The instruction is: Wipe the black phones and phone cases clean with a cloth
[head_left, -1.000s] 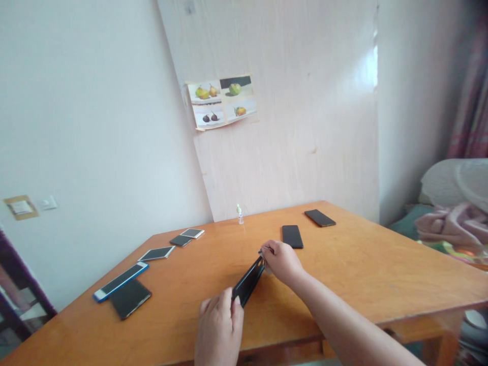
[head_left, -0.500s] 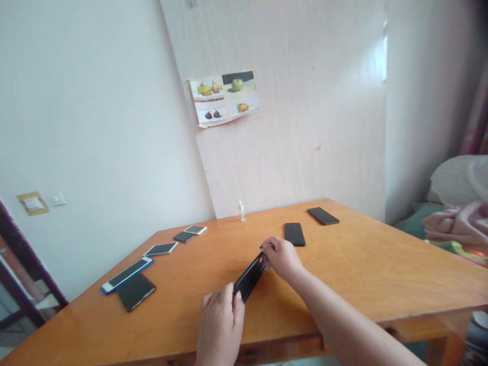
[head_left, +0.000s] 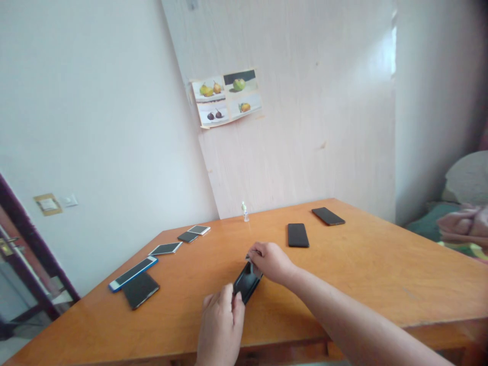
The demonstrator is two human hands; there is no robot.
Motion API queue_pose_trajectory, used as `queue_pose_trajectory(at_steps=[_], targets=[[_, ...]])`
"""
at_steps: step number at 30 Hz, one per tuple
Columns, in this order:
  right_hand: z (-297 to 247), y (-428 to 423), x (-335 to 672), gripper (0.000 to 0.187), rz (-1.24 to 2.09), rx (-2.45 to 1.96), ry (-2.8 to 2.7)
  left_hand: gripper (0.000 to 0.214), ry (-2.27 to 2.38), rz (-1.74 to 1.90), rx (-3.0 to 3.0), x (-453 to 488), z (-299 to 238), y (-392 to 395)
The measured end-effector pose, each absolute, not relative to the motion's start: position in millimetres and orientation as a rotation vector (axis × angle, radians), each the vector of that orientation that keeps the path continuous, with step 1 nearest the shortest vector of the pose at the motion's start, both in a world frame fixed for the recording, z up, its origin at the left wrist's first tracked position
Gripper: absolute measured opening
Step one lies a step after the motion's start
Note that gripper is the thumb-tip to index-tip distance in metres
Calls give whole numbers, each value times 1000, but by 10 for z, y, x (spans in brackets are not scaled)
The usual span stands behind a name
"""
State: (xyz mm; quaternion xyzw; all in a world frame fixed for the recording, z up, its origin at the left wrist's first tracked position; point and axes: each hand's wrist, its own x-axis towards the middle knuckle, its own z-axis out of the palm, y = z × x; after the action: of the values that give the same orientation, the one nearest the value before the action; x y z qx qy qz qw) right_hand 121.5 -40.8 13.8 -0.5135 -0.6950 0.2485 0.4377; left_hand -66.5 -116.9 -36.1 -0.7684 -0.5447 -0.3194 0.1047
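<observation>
Above the table's front part, my left hand (head_left: 223, 320) grips the near end of a black phone (head_left: 243, 287) between thumb and fingers. The phone is tilted, with its glossy dark face partly showing. At its far end, my right hand (head_left: 271, 262) is closed in a pinch. A small thin pale piece (head_left: 256, 269) shows under those fingers, against the phone's face; whether it is a wipe or a film I cannot tell. The fingers of my right hand cover the phone's far corner.
On the wooden table (head_left: 354, 269), a blue-edged white phone (head_left: 133, 273) overlaps a dark phone (head_left: 141, 291) at left, with several more phones behind. Two black phones (head_left: 298, 235) lie at right. A small clear bottle (head_left: 245, 212) stands near the wall.
My right hand has moved slightly left and nearer along the phone. The phone's face now tips more toward me. My left hand keeps its grip, and the view has shifted slightly left.
</observation>
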Motion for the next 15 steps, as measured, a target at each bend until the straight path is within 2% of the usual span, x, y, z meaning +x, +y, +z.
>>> queue_pose_trajectory(at_steps=[8,15], targets=[[-147,190,1346,21,876,-1236,-1591,24,-1841,-1071,-2312,-703,-419,-1086],[-299,262,1439,17,959,-1171,-1581,33,-1955,-1505,-2518,-671,-271,-1022]])
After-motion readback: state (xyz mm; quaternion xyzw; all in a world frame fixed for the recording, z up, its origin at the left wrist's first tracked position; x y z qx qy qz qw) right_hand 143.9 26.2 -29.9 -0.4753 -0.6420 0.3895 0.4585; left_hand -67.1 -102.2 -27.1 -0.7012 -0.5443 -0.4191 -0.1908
